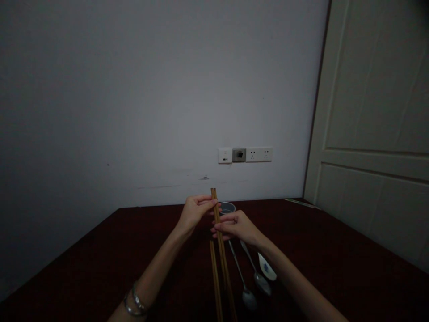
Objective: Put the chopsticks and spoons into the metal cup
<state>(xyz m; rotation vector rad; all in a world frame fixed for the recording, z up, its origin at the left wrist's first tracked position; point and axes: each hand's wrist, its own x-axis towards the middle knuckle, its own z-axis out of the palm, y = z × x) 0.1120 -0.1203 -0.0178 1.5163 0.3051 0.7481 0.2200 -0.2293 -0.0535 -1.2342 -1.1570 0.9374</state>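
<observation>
My left hand (pixel 196 211) pinches the far end of a pair of long wooden chopsticks (pixel 221 255), fingers closed on them. A little lower on the same chopsticks, my right hand (pixel 236 227) also has its fingers closed round them. The chopsticks are lifted and run from the hands back toward me. Just behind the hands stands a small grey cup (pixel 227 208) on the dark red table (pixel 100 264). Two metal spoons (pixel 250 281) and a white ceramic spoon (pixel 267 267) lie on the table below my right wrist.
A bare grey wall with a row of sockets (pixel 245 154) rises behind the table. A cream panelled door (pixel 375 134) stands at the right. The room is dim. Bracelets (pixel 134 304) circle my left wrist.
</observation>
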